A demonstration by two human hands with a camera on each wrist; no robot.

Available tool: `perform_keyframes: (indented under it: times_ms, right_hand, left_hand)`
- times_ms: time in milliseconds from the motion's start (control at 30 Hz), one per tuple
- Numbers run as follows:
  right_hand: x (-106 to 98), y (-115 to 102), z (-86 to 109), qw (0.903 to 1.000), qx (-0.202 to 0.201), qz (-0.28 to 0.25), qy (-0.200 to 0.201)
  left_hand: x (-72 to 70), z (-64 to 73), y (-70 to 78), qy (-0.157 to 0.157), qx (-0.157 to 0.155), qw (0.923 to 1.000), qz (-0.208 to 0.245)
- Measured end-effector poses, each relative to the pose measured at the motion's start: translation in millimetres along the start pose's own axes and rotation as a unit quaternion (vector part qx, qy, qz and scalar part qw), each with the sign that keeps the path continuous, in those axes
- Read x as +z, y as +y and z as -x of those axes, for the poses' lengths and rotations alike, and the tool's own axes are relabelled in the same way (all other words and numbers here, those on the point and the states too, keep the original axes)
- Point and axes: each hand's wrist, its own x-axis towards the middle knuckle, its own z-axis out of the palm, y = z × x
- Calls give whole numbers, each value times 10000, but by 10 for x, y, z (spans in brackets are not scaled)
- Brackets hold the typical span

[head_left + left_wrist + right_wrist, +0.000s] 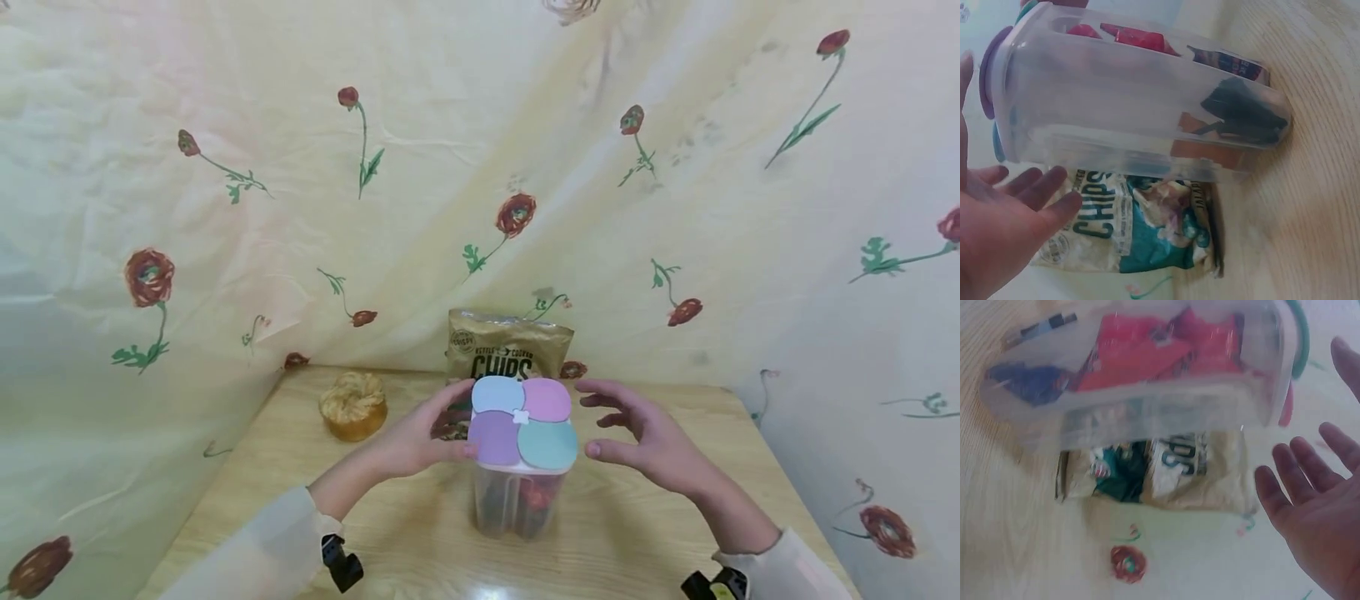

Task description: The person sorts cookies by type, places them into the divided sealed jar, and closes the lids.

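A clear plastic food container (491, 504) stands upright on the table, topped by a lid (491, 437) with blue, pink, purple and teal flaps. Red packets (1141, 359) and a dark one (1241, 106) show through its walls. My left hand (423, 433) is at the lid's left side, its thumb tip overlapping the purple flap in the head view; the fingers are spread and relaxed. To the right of the lid, my right hand (641, 433) faces it with loosely bent fingers, a gap between them and the lid. Neither hand grips anything.
Behind the container a bag of chips (517, 337) stands near the back of the wooden table (300, 500). A round golden pastry (352, 408) sits at the back left. Flower-printed cloth (420, 217) hangs behind and along both sides.
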Motion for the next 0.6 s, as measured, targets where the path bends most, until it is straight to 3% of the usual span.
perform_keyframes:
  times_ms: [133, 300, 433, 600]
  right_hand:
    - [33, 176, 27, 9992, 203, -223, -254]
    - [175, 296, 61, 9951, 463, -591, -648]
    - [231, 277, 15, 9938, 465, -678, -747]
    - [138, 162, -117, 9935, 694, -499, -756]
  left_hand:
    - [6, 39, -128, -51, 203, 9997, 148]
    - [48, 50, -211, 168, 189, 9996, 138]
    - [32, 0, -173, 313, 110, 9992, -223]
    - [-50, -84, -58, 232, 108, 9989, -401]
